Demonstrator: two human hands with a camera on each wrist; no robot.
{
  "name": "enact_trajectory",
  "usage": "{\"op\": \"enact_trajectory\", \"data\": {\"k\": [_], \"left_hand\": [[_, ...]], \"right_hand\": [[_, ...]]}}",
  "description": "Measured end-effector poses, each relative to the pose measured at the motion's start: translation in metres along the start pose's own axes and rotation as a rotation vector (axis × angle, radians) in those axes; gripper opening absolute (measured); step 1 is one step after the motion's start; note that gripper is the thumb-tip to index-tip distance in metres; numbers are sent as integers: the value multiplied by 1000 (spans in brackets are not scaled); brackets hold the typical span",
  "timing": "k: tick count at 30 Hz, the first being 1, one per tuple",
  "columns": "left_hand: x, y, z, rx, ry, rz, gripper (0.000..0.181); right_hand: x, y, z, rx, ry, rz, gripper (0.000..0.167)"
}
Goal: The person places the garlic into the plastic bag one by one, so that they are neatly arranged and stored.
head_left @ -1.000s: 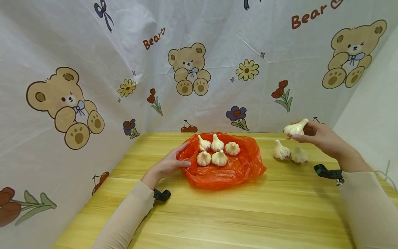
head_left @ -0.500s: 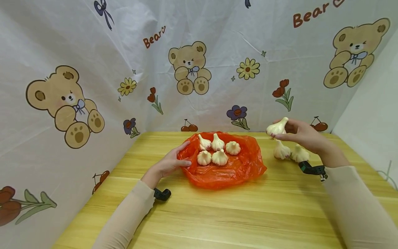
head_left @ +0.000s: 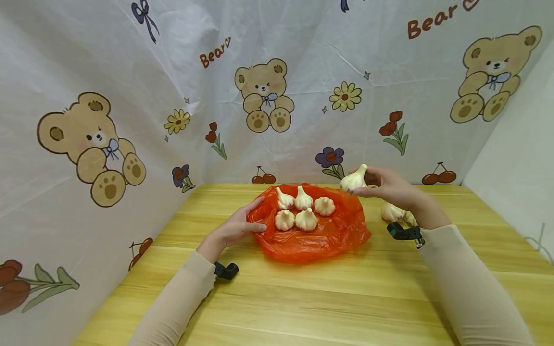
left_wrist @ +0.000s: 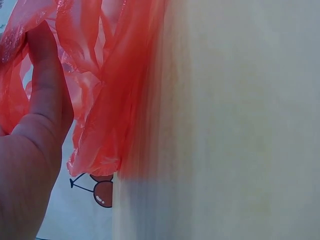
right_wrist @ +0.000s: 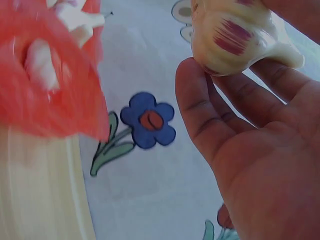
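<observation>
A red plastic bag [head_left: 333, 235] lies spread on the table, its mouth wide, with several garlic bulbs [head_left: 306, 219] inside. My left hand [head_left: 233, 227] grips the bag's left edge between thumb and fingers; in the left wrist view the thin red film [left_wrist: 107, 115] bunches around the fingers [left_wrist: 45, 70]. Above the bag's back right edge, my right hand [head_left: 391, 188] holds another garlic bulb [head_left: 354, 179] in the air, stem upward. The right wrist view shows that bulb's purple-streaked side [right_wrist: 232, 37] between the thumb and fingers.
Right of the bag, two more garlic bulbs [head_left: 391, 212] stand on the wooden table [head_left: 303, 307], partly hidden by my right wrist. A white cloth printed with bears [head_left: 264, 96] hangs behind the table and along its left side. A white wall borders the right.
My right hand has carried its garlic bulb leftward, from above the two loose bulbs to the bag's right edge. The left hand and the bag have stayed in place.
</observation>
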State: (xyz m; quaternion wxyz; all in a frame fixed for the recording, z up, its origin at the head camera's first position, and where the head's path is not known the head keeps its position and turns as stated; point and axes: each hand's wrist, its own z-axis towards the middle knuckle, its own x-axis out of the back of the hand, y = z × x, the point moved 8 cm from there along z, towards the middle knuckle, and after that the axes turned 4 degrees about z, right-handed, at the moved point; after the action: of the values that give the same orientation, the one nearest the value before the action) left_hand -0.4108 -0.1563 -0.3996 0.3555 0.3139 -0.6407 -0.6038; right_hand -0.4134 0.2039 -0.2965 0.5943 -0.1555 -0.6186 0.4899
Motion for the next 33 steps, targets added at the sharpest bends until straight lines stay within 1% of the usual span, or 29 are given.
{"op": "enact_trajectory", "data": {"k": [3,7,11,14,17,21,24,27,33], "left_hand": [[1,0,0,-4,5,-2,99],[1,1,1,-6,19,-1,98],[1,3,2,-21,15,16,98],[0,3,2,-16,13,23,98],[1,3,1,-8,16,25,98],[2,1,1,-6,27,24,97],[2,0,1,1,30,26,97],[2,0,1,6,34,29,97],[1,2,1,2,28,25,98]], "right_hand": [[-15,-6,9,13,-47,9,54],[-33,-8,19,13,-108,67,54],[-50,-3,28,-2,-147,121,51],[-61,4,32,-20,-176,145,49],[-71,8,33,-32,-220,157,50],[-79,11,33,-44,-258,136,48],[-84,13,33,-57,-273,119,44],[-86,14,33,-67,-282,78,40],[-90,23,33,-97,-298,18,50]]}}
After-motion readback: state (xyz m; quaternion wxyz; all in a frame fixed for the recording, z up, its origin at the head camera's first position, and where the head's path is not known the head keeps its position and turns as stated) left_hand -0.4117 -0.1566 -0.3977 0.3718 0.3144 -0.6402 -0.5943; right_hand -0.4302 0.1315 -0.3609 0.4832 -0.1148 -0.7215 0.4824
